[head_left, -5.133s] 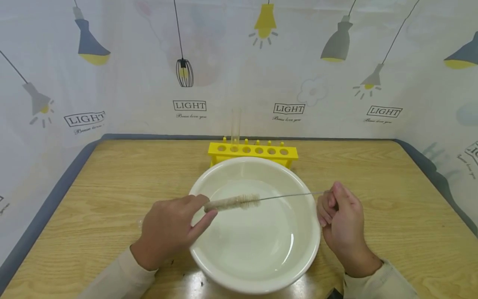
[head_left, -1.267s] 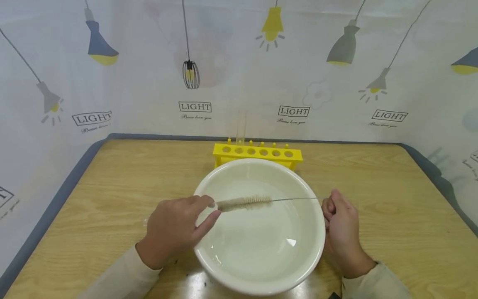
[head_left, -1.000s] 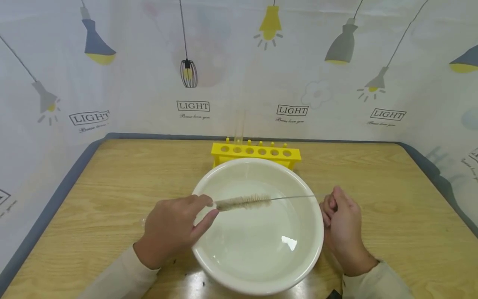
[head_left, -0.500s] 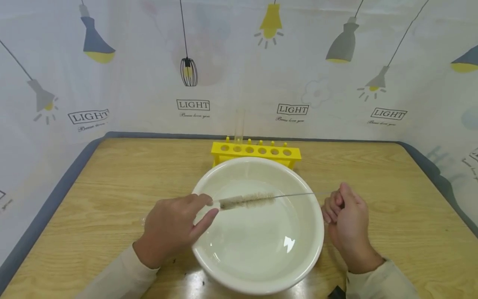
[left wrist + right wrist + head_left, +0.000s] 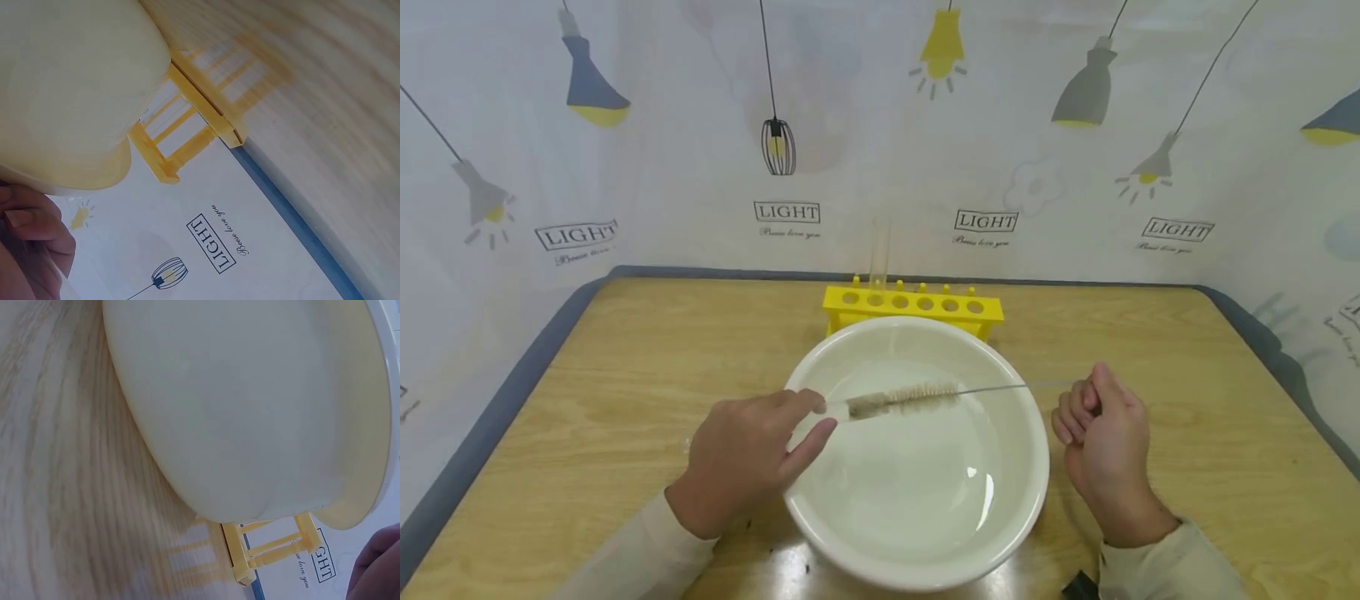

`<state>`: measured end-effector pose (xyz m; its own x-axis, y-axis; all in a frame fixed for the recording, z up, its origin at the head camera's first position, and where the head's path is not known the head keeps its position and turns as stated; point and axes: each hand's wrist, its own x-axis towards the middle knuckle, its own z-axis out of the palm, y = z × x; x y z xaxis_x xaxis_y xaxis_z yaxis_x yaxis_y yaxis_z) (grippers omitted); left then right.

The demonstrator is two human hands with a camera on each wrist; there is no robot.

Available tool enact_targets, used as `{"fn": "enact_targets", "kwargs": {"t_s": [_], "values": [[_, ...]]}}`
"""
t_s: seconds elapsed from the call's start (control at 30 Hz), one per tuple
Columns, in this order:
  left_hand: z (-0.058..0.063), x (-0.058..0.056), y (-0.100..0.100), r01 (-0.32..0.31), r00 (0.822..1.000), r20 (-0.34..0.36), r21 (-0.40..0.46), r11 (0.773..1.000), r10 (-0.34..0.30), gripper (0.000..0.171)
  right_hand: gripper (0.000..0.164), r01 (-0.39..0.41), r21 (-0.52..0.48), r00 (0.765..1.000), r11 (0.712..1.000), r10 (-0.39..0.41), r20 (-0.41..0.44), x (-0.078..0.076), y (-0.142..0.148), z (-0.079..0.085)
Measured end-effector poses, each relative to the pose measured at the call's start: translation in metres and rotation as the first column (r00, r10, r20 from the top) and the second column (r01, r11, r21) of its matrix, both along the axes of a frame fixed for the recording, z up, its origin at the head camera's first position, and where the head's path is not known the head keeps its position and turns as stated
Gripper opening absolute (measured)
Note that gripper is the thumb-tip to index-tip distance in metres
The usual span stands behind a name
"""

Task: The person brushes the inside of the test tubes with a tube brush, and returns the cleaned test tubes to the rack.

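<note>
Over the basin, my left hand (image 5: 741, 450) holds a clear test tube (image 5: 837, 410) between thumb and fingers; its mouth points right. A test tube brush (image 5: 922, 397) lies partly inside the tube: the bristles at its left end are pressed flat in the glass, the others stand out beyond the mouth. My right hand (image 5: 1108, 442) pinches the brush's thin wire handle to the right of the basin's rim. Fingers (image 5: 44, 225) of the left hand show at the lower left of the left wrist view. Only a bit of the right hand shows in the right wrist view.
A cream round basin (image 5: 917, 575) with water stands on the wooden table (image 5: 647, 358). Behind it is a yellow test tube rack (image 5: 913, 305) with another clear test tube (image 5: 878, 258) upright in it. A black object (image 5: 1080, 586) lies by the right sleeve.
The right hand has moved right, drawing the brush partly out of the tube, so fewer bristles are inside. The left hand has stayed almost in place.
</note>
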<state>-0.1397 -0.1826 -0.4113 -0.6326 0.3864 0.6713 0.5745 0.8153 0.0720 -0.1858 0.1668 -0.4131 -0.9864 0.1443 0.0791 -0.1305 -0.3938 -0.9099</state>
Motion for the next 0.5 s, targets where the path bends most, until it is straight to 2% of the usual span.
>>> {"fn": "enact_targets", "kwargs": {"t_s": [0.5], "values": [[0.001,-0.001,0.0,0.002,1.0,-0.005,-0.005,1.0,-0.002,0.051,0.046,-0.007,-0.032,0.999,0.999,0.006,-0.045,-0.0016,0.0055,0.0047]]}}
